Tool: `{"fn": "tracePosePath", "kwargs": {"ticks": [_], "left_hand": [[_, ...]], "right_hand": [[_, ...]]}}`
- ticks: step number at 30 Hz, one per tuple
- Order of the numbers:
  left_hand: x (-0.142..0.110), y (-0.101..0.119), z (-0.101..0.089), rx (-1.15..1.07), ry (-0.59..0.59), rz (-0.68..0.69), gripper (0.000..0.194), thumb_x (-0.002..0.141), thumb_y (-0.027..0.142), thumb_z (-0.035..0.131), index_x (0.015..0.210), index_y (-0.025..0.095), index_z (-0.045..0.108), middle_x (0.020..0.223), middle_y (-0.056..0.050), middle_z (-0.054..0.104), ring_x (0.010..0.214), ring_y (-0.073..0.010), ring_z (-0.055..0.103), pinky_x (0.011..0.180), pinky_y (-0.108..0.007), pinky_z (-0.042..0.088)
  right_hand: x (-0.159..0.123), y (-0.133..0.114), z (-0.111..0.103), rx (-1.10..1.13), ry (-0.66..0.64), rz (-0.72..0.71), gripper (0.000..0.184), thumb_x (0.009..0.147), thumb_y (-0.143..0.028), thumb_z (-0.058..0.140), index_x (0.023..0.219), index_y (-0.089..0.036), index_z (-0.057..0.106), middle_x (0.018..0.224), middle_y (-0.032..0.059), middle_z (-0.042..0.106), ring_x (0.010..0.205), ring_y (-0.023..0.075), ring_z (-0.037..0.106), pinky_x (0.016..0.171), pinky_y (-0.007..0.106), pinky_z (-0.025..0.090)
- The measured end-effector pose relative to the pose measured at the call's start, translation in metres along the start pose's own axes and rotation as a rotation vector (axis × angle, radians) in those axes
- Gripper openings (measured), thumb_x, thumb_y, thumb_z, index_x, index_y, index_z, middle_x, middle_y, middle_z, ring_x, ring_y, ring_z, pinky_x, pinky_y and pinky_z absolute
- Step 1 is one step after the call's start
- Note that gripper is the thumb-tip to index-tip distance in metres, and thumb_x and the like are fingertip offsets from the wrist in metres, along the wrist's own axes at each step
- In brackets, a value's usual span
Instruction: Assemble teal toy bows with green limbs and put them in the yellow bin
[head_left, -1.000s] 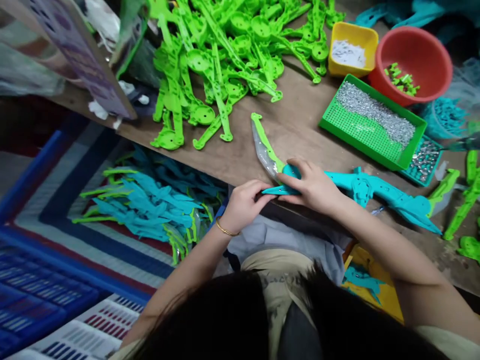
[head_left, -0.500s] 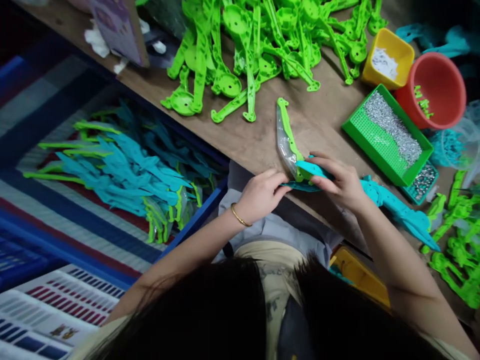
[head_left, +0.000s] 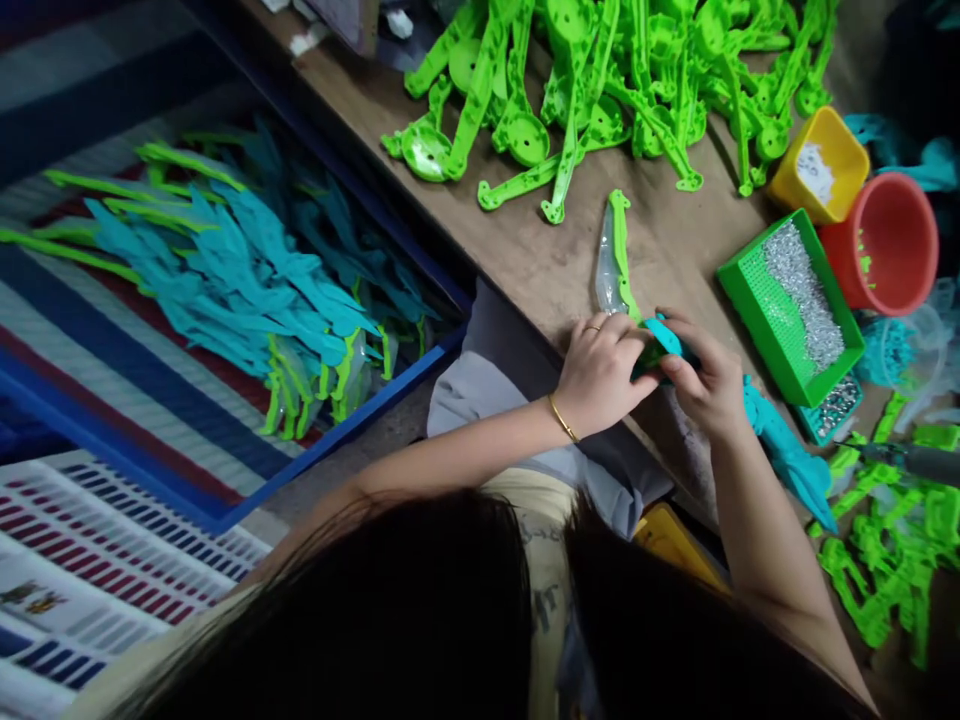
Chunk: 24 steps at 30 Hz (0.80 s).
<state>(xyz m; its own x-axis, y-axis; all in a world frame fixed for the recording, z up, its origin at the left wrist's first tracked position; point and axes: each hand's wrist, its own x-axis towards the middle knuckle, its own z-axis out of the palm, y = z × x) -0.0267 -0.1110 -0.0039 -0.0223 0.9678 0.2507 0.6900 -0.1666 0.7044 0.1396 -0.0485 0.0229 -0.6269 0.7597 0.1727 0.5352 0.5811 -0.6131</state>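
Near the table's front edge, my left hand (head_left: pixel 604 370) is closed around the lower end of a plastic toy part (head_left: pixel 619 245), a green strip with a clear curved blade. My right hand (head_left: pixel 705 375) pinches a turquoise piece (head_left: pixel 666 336) at the same end, thumb and fingers pressed on it. The joint between the green and turquoise pieces is mostly hidden by my fingers. The clear blade points away from me over the brown table. Just right of my right hand lies another turquoise part (head_left: pixel 787 455).
Green parts (head_left: pixel 570 100) pile along the back. At right stand a green tray (head_left: pixel 795 300) of small metal screws, a red cup (head_left: pixel 885 240) and a yellow container (head_left: pixel 832 165). A dark tool tip (head_left: pixel 915 460) hangs over more green parts. A blue crate (head_left: pixel 337 430) at left holds turquoise-and-green pieces.
My left hand has moved over the green-and-turquoise joint, covering more of it. The view has shifted, and a dark tool tip now shows at the right edge.
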Motion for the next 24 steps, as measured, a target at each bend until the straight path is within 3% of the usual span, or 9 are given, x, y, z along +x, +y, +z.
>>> {"fn": "tracePosePath", "kwargs": {"ticks": [11, 24], "left_hand": [[0.0018, 0.0009, -0.0034, -0.083, -0.073, 0.015, 0.018, 0.090, 0.034, 0.060, 0.091, 0.017, 0.067, 0.103, -0.007, 0.068, 0.103, -0.0264, 0.057, 0.088, -0.042, 0.035], [0.0012, -0.0036, -0.0036, -0.119, -0.067, 0.081, 0.018, 0.091, 0.028, 0.057, 0.096, 0.014, 0.066, 0.106, -0.009, 0.066, 0.106, -0.0282, 0.055, 0.089, -0.041, 0.034]], "right_hand": [[-0.0052, 0.0037, -0.0009, 0.006, 0.041, -0.022, 0.040, 0.090, -0.040, 0.059, 0.128, -0.030, 0.063, 0.127, 0.0079, 0.069, 0.125, 0.0272, 0.061, 0.103, 0.050, 0.052], [-0.0062, 0.0045, 0.0009, -0.028, 0.082, -0.039, 0.039, 0.092, -0.042, 0.056, 0.127, -0.027, 0.064, 0.129, 0.0077, 0.068, 0.122, 0.0237, 0.063, 0.101, 0.043, 0.053]]}}
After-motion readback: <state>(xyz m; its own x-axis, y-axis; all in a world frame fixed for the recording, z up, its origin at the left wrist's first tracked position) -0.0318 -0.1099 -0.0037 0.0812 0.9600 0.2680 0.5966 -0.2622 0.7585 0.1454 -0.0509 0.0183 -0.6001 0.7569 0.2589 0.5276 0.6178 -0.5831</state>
